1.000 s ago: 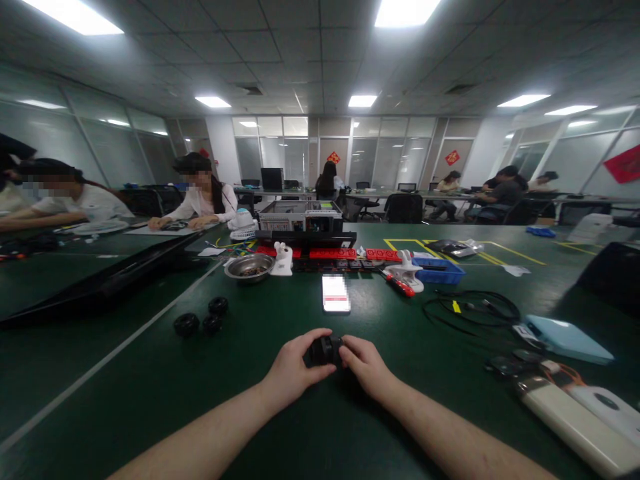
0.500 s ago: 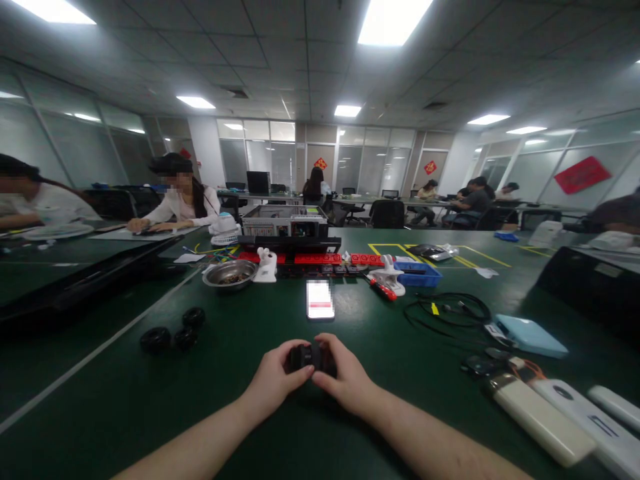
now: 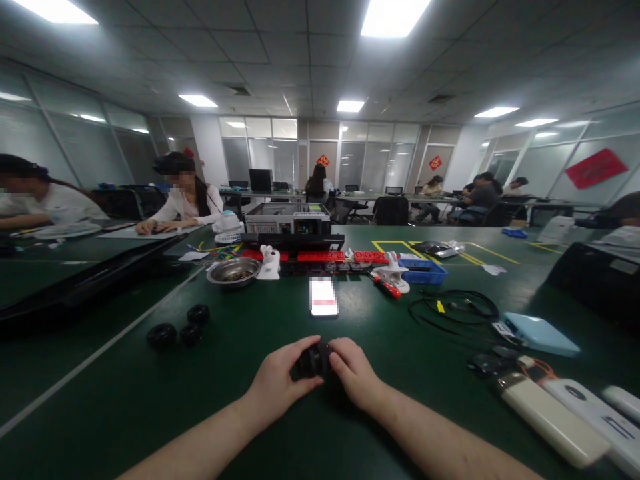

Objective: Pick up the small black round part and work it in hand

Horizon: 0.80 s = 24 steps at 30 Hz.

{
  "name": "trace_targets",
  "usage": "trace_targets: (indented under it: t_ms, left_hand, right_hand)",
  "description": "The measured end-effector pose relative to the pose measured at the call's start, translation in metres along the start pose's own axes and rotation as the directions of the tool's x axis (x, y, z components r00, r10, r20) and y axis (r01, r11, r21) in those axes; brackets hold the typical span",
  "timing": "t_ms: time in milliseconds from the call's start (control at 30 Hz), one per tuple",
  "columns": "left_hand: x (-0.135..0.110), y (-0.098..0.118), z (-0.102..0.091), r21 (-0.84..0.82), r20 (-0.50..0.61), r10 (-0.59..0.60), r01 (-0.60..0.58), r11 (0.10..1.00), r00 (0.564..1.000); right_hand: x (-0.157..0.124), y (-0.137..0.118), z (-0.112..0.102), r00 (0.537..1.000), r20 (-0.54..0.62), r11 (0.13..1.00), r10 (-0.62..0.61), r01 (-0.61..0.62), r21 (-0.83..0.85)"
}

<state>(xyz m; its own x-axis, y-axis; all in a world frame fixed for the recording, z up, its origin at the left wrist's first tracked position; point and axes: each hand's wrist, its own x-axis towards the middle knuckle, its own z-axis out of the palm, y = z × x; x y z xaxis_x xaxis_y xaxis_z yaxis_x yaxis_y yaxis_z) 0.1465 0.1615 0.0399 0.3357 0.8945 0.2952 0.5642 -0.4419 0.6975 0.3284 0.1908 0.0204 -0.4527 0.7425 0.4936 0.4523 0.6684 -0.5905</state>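
Single head-worn view; looks forward, down over green table (image 3: 270,317); hands (image 3: 274,379) close, low centre

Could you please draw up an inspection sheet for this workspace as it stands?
Surface: green tabletop, marked with pale and yellow lines.
Job's things: a black part between the hands; three black round pieces grouped to the left.
Clutter: lit phone beyond the hands, metal bowl with small contents, blue tray, light-blue box.
Hands: left hand grips the black part; right hand holds its right end.
Cables: loosely coiled black cable with a yellow tag, on the right.
Surroundings: people seated at tables; ceiling lights on.
Spills: nothing seen.
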Motion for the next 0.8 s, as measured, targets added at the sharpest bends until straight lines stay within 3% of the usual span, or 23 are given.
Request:
trace_targets:
  t_ms: [133, 267, 367, 500, 633, 800]
  left_hand:
    - [0.004, -0.004, -0.001, -0.211, 0.030, -0.103, 0.107, 0.972, 0.994]
    - [0.011, -0.018, 0.004, -0.479, 0.124, -0.205, 0.239, 0.844, 0.971]
    - [0.014, -0.023, 0.008, -0.537, 0.173, -0.279, 0.328, 0.777, 0.944]
    - [0.013, -0.016, 0.006, -0.451, 0.065, -0.248, 0.250, 0.857, 0.967]
    - [0.008, -0.007, 0.003, -0.206, -0.017, -0.160, 0.153, 0.967, 0.987]
    - [0.005, -0.008, 0.003, -0.081, -0.030, -0.059, 0.057, 0.995, 0.998]
  right_hand:
    - [-0.003, -0.008, -0.007, 0.999, 0.006, 0.997, -0.053, 0.054, -0.059]
    - [-0.003, -0.013, -0.007, 0.990, 0.066, 0.982, -0.124, 0.132, -0.133]
    - [-0.002, -0.013, -0.005, 0.991, 0.082, 0.980, -0.107, 0.119, -0.162]
    - [-0.002, -0.008, -0.001, 0.999, 0.043, 0.997, 0.007, -0.003, -0.083]
    - [0.001, 0.004, 0.004, 0.991, 0.033, 0.992, 0.127, -0.127, 0.002]
    - [0.005, 0.012, 0.008, 0.985, 0.059, 0.981, 0.164, -0.169, 0.094]
